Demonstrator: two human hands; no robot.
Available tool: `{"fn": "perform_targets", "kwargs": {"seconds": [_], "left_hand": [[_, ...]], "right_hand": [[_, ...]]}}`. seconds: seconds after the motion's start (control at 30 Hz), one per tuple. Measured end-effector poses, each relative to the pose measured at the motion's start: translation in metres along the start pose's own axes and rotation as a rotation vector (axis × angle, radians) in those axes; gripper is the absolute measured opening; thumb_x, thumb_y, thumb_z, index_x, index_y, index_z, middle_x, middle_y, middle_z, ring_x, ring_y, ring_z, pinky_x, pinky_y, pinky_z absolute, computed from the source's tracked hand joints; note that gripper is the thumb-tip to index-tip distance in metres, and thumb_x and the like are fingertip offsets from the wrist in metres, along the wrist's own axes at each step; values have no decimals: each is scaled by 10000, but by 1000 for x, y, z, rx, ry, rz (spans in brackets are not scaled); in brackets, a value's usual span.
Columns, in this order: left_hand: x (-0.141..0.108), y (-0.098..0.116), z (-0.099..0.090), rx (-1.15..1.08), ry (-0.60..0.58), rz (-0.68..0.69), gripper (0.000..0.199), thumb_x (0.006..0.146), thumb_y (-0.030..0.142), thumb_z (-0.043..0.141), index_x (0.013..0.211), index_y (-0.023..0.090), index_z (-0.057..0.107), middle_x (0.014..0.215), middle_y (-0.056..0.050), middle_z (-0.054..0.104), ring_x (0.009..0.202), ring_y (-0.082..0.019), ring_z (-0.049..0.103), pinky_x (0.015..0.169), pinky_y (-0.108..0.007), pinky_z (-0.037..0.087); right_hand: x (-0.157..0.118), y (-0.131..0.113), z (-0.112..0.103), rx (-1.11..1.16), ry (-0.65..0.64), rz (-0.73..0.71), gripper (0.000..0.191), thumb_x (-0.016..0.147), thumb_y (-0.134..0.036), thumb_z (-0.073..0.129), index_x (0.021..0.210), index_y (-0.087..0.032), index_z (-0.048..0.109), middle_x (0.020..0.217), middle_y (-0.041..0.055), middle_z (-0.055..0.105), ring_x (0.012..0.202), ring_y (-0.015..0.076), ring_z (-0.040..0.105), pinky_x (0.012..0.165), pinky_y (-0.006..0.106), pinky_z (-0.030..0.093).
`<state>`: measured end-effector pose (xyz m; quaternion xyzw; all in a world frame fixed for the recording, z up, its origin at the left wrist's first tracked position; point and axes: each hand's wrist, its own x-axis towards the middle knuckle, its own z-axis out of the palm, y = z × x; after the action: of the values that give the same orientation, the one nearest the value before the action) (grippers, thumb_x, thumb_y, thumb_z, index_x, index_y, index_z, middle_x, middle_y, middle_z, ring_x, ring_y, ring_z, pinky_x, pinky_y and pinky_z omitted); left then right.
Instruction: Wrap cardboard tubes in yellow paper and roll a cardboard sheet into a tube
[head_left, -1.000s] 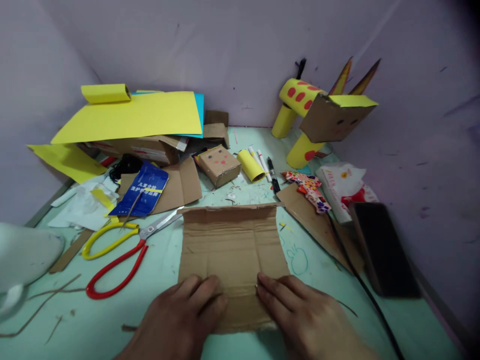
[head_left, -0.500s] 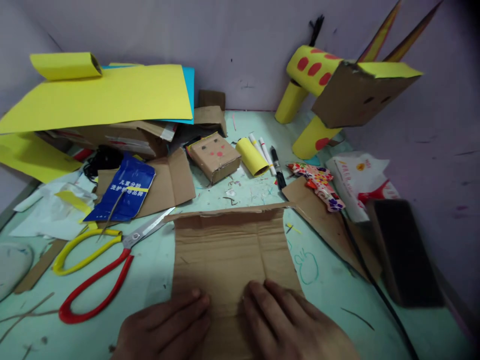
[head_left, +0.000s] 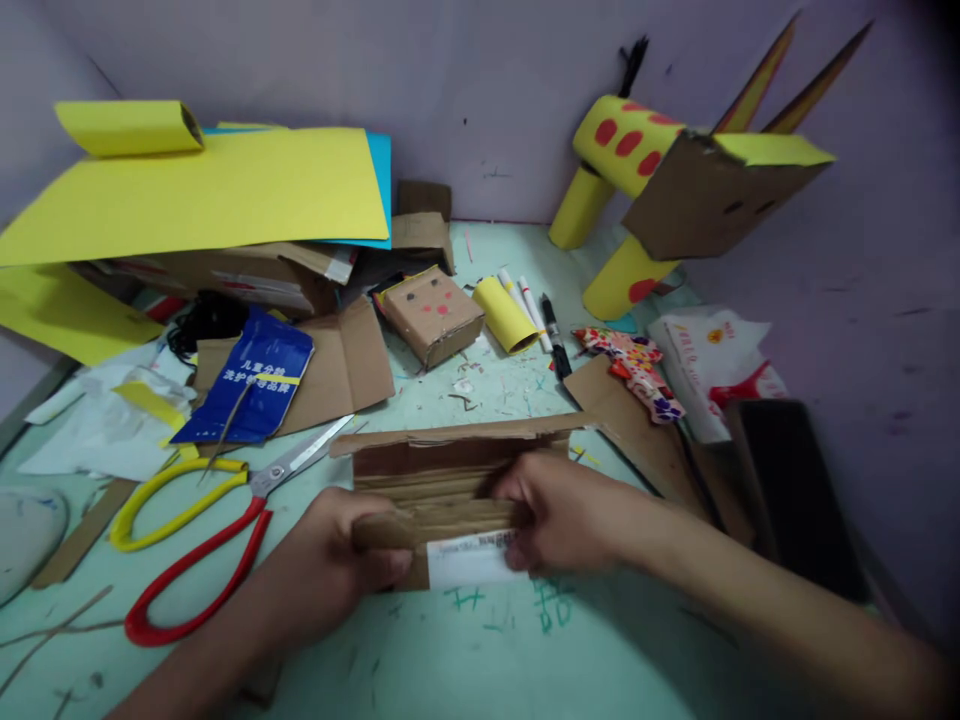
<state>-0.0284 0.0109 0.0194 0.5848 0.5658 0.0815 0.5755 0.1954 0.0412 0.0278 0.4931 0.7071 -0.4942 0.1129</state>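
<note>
- Brown corrugated cardboard sheet [head_left: 427,490] sits at the near middle of the pale green table [head_left: 465,660], its near part bent upward so a white label [head_left: 476,562] faces the near side.
- Left hand [head_left: 334,542] pinches the bent part's left end between thumb and fingers; right hand [head_left: 559,508] pinches it near the label's right end, thumb in front. Blur hides the right fingertips.
- Uneven pull is the main risk: one hand pressing harder could skew the fold or start a tear.
- Several creases cross the sheet, so it might buckle along the wrong one.
- Red-and-yellow-handled scissors [head_left: 259,483] lie just left, blade tips beside the sheet's far left corner; sliding the sheet left could catch them, and the left forearm could knock the red handle.
- Far right, the sheet's corner meets or overlaps a loose cardboard strip [head_left: 626,425]; lifting could snag there.
</note>
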Motion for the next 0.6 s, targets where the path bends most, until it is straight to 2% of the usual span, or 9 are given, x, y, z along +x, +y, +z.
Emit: {"fn": "perform_targets", "kwargs": {"seconds": [0.1, 0.2, 0.27, 0.37, 0.43, 0.53, 0.6], "left_hand": [[4, 0, -4, -75, -4, -70, 185, 664, 324, 582, 673, 140, 605, 592, 52, 550, 559, -92, 501, 498, -171, 345], [2, -6, -3, -86, -21, -48, 239, 648, 357, 614, 757, 147, 647, 672, 21, 629, 615, -131, 557, 533, -204, 399], [1, -8, -3, -80, -11, -20, 247, 644, 381, 622, 733, 152, 643, 664, 17, 629, 606, -135, 553, 527, -210, 402], [0, -7, -4, -84, 0, -13, 241, 652, 380, 636, 737, 156, 647, 694, 8, 651, 637, -146, 572, 555, -219, 424], [-1, -4, -4, -104, -4, -23, 247, 649, 373, 649, 778, 163, 661, 747, 2, 682, 671, -159, 595, 583, -230, 447], [-3, -2, -3, -77, 19, -11, 229, 664, 361, 643, 781, 165, 660, 748, 4, 695, 696, -171, 614, 610, -239, 465], [-4, -2, -2, -39, 33, 8, 220, 679, 356, 635, 776, 160, 655, 753, 0, 698, 714, -179, 620, 625, -243, 468]], "right_hand": [[4, 3, -7, 107, -64, -3, 114, 590, -102, 697, 633, -163, 612, 556, -68, 539, 515, 83, 492, 412, 157, 320], [-2, 7, -9, 89, -55, -85, 110, 624, -119, 691, 721, -155, 653, 598, -55, 573, 550, 97, 522, 453, 171, 354], [-10, 14, -10, 145, 16, -126, 208, 648, -155, 687, 856, -150, 682, 706, -23, 635, 623, 122, 564, 509, 191, 403], [-24, 31, -9, 367, 152, -113, 402, 620, -212, 723, 1010, -135, 663, 916, 32, 667, 753, 159, 597, 622, 238, 464], [-34, 44, -4, 521, 222, -83, 452, 588, -232, 749, 1018, -130, 657, 884, 27, 655, 735, 154, 594, 633, 253, 468], [-45, 59, 13, 734, 355, -54, 516, 573, -250, 769, 1057, -137, 632, 719, -22, 596, 645, 131, 570, 599, 258, 455], [-49, 63, 26, 870, 471, -63, 545, 556, -256, 786, 1058, -143, 608, 746, -9, 601, 678, 142, 590, 632, 277, 473]]}}
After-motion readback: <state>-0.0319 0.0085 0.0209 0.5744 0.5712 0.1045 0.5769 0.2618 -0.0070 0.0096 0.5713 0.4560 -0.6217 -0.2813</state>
